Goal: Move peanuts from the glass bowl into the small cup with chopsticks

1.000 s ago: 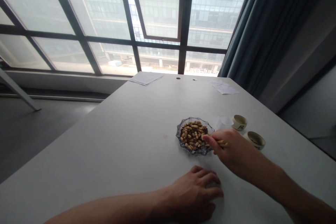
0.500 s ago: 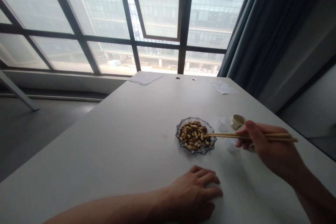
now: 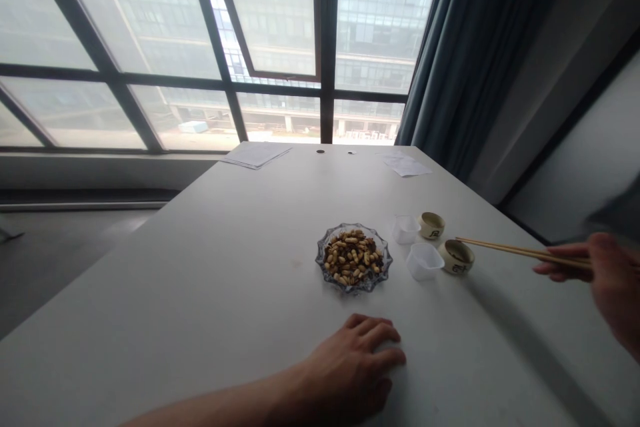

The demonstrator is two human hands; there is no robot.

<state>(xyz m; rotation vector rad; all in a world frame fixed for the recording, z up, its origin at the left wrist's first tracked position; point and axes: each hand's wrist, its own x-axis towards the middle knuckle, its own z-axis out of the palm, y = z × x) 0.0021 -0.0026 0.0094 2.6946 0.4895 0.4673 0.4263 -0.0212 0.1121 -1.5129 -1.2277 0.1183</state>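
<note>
My right hand (image 3: 603, 280), at the right edge, is closed round a pair of wooden chopsticks (image 3: 525, 253). Their tips appear over the rim of the nearer beige cup (image 3: 457, 261), and I cannot make out anything between them. My left hand (image 3: 357, 363) lies on the table with fingers loosely bent and apart, holding nothing. Beyond it stands a scalloped glass bowl (image 3: 324, 268). In it are what look like peanuts (image 3: 353, 255) mixed with small dark pieces. Two clear plastic cups, a nearer one (image 3: 424, 263) and a farther one (image 3: 406, 230), stand between the bowl and the beige cups.
A second beige cup (image 3: 431, 227) with a dark mark stands behind the nearer one. Papers lie at the far left (image 3: 256, 155) and far right (image 3: 407, 164) of the white table (image 3: 225, 267). Windows and a dark blue curtain (image 3: 445, 80) are behind.
My right hand has moved right with the chopsticks, whose tips have gone from the glass bowl to the nearer beige cup. The view has turned slightly right. My left hand stays on the table.
</note>
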